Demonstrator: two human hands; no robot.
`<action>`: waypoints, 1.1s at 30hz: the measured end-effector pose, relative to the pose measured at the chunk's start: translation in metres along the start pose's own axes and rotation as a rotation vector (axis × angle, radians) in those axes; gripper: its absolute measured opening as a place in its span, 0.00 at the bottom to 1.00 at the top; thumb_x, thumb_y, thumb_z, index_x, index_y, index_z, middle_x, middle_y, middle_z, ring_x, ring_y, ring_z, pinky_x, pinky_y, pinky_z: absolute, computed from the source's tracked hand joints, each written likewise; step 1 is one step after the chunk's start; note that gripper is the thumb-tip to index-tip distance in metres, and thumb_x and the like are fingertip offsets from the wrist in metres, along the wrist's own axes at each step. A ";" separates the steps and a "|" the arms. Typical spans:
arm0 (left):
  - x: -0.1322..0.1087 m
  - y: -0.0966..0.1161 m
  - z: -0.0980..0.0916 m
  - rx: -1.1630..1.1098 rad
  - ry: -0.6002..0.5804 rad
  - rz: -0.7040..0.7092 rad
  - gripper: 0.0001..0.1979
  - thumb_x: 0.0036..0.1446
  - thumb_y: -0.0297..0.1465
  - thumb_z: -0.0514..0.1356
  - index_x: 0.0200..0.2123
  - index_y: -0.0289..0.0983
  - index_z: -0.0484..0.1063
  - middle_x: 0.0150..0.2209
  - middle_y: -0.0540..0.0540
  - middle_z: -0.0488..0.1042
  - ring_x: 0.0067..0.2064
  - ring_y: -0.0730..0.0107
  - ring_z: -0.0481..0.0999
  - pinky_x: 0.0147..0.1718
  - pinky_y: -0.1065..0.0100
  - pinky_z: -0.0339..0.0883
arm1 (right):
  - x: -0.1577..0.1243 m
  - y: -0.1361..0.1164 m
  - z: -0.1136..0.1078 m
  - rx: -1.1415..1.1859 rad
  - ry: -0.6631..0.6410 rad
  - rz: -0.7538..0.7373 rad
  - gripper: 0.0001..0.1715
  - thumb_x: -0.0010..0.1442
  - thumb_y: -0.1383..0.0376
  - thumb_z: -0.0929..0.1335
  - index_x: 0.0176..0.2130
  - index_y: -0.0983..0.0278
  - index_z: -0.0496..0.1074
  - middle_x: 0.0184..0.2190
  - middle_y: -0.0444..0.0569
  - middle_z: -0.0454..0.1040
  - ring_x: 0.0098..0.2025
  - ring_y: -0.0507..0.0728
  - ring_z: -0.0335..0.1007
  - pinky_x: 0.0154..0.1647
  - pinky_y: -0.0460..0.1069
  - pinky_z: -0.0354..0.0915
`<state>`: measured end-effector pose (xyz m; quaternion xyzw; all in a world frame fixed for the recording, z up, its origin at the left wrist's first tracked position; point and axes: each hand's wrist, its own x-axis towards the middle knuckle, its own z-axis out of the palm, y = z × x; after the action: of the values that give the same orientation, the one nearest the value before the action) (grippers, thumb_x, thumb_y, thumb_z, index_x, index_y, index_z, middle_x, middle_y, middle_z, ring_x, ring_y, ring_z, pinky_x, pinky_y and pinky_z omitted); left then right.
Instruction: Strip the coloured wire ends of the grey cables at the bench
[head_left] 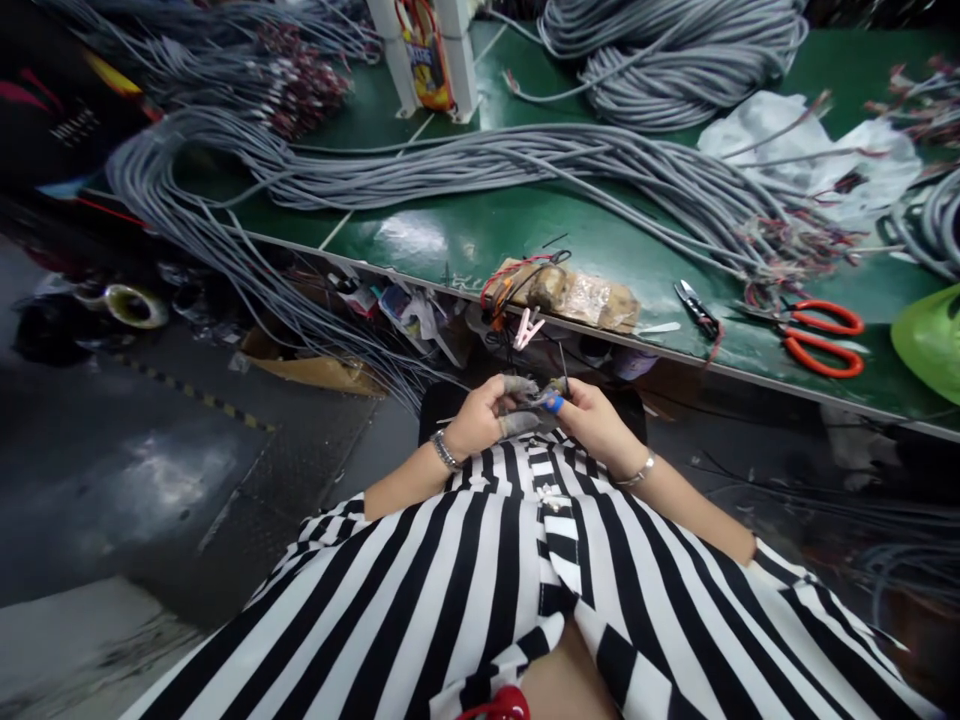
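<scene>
Close together over my lap, my left hand and my right hand are both closed around the end of a grey cable. Grey coverings sit on fingers of the left hand, and a blue band wraps the right thumb. The fingers hide most of the cable end, so its wires are hard to make out. From the bench, a bundle of grey cables hangs down toward the left hand. A pink clip is just beyond the hands at the bench edge.
On the green bench lie orange-handled scissors, small snips and a taped brown block. Long grey cables stretch across it, with a coil behind. A green object sits at right.
</scene>
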<state>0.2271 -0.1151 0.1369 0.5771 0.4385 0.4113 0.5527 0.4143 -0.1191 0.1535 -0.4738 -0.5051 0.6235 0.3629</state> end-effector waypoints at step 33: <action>0.002 -0.008 -0.019 0.199 -0.053 0.146 0.13 0.47 0.35 0.68 0.36 0.36 0.75 0.37 0.44 0.77 0.41 0.66 0.75 0.44 0.66 0.67 | 0.006 -0.001 -0.002 0.086 -0.060 -0.043 0.18 0.50 0.54 0.72 0.32 0.66 0.72 0.27 0.44 0.71 0.27 0.50 0.62 0.31 0.47 0.62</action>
<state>0.2088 -0.1082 0.1302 0.6702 0.4192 0.3894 0.4727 0.4144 -0.1128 0.1527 -0.4280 -0.4986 0.6505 0.3810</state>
